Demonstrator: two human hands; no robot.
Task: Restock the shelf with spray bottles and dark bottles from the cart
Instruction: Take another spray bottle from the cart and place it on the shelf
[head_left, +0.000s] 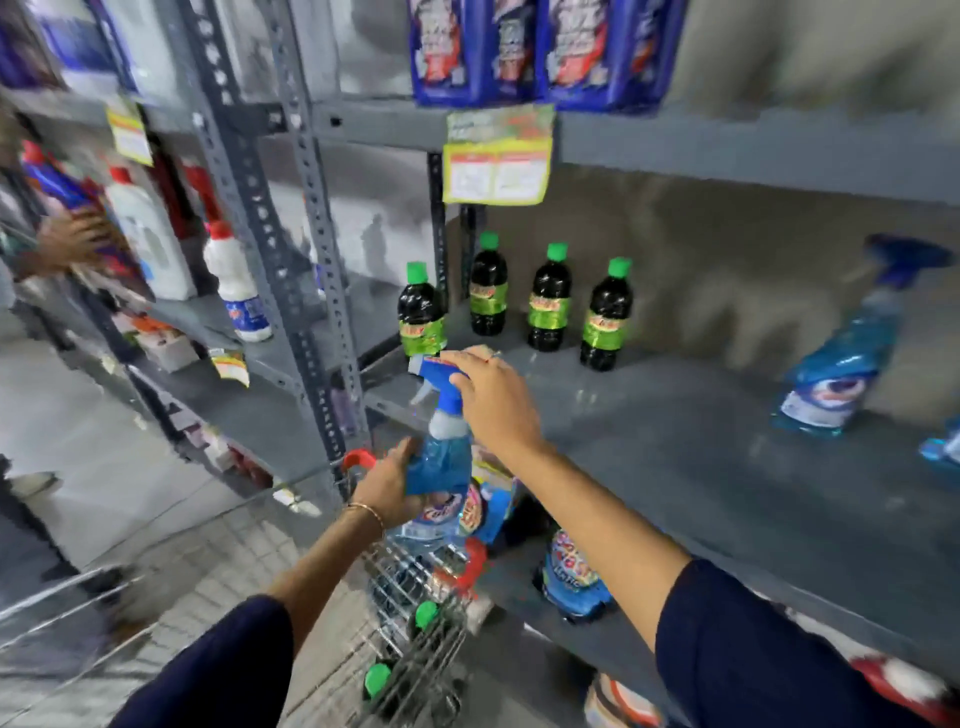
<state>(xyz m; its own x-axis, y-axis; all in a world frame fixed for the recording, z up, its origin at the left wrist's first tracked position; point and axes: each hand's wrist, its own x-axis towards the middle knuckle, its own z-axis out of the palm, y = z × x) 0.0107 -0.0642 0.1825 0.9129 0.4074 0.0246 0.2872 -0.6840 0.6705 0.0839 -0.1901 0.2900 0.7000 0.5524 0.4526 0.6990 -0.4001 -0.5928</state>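
Observation:
A blue spray bottle (441, 457) is held upright above the wire cart (415, 623), just in front of the grey shelf (675, 441). My left hand (387, 486) grips its body from the left. My right hand (493, 400) lies over its blue trigger head. On the shelf stand several dark bottles with green caps (548, 299) at the back left. Another blue spray bottle (836, 358) stands at the shelf's right. In the cart lie dark bottles, their green caps (426, 613) showing.
Blue pouches (545, 47) hang over the upper shelf edge, a yellow price tag (496, 156) below them. White bottles (239, 286) fill the left rack, where another person's hand (72, 241) reaches. Blue packs (574, 577) sit on the lower shelf.

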